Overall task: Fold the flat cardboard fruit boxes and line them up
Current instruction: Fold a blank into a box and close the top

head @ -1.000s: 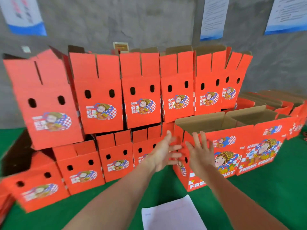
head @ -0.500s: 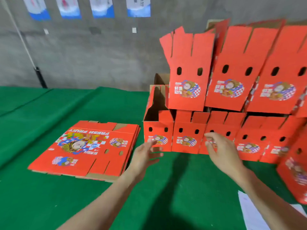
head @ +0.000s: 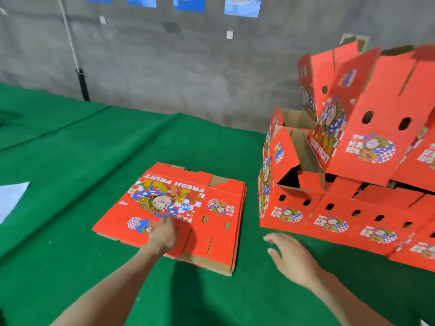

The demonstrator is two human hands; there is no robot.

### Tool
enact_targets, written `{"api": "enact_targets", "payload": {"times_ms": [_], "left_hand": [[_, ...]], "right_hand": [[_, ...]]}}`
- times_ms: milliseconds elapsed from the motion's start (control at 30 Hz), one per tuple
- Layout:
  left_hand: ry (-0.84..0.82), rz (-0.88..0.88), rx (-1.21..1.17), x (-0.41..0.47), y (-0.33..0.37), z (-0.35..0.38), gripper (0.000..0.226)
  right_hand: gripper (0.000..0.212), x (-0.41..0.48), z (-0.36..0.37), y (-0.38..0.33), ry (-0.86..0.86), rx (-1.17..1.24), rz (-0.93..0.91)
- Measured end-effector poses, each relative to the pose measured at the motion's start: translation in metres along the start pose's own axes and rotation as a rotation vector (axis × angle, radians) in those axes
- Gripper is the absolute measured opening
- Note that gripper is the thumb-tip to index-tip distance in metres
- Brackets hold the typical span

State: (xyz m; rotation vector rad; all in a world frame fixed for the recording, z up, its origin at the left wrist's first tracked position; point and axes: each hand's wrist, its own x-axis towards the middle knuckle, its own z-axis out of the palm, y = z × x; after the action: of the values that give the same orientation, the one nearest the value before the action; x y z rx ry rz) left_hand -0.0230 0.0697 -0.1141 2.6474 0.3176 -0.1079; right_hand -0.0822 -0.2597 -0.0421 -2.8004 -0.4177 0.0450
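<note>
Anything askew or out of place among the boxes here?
Yes: the folded box at the left end of the bottom row leans, its flaps splayed open. The upper box tilts too. The flat stack lies tidy.

The folded boxes (head: 367, 147) run off the right edge, so the row's length cannot be told. The left hand (head: 162, 236) covers part of the top flat box (head: 174, 208), and whether it grips or merely rests there is unclear (motion blur smears the fingers). The posters (head: 242, 5) are cut off at the top, their print unreadable. A white sheet (head: 11, 198) is cropped at the left.
</note>
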Motion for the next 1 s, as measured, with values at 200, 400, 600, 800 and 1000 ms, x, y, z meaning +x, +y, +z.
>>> {"api": "enact_targets", "payload": {"times_ms": [200,400,600,800,1000], "left_hand": [[-0.126,0.178,0.355,0.016,-0.015,0.03,0.058],[0.403,0.555,0.129,-0.014,-0.025,0.02,0.038],[-0.006,0.175,0.262,-0.006,-0.044,0.024,0.106],[0.094,0.124,0.176,-0.013,-0.051,0.036,0.114],[0.414,0.09,-0.205,-0.022,-0.025,-0.01,0.105]], "right_hand": [[0.04,0.0,0.008,0.011,-0.065,-0.015,0.093],[0.043,0.026,0.039,0.0,-0.171,0.07,0.251],[0.055,0.059,0.069,-0.029,-0.282,0.36,0.524],[0.019,0.079,0.07,-0.06,0.046,0.996,0.762],[0.019,0.083,0.038,-0.075,0.359,1.098,0.578]]}}
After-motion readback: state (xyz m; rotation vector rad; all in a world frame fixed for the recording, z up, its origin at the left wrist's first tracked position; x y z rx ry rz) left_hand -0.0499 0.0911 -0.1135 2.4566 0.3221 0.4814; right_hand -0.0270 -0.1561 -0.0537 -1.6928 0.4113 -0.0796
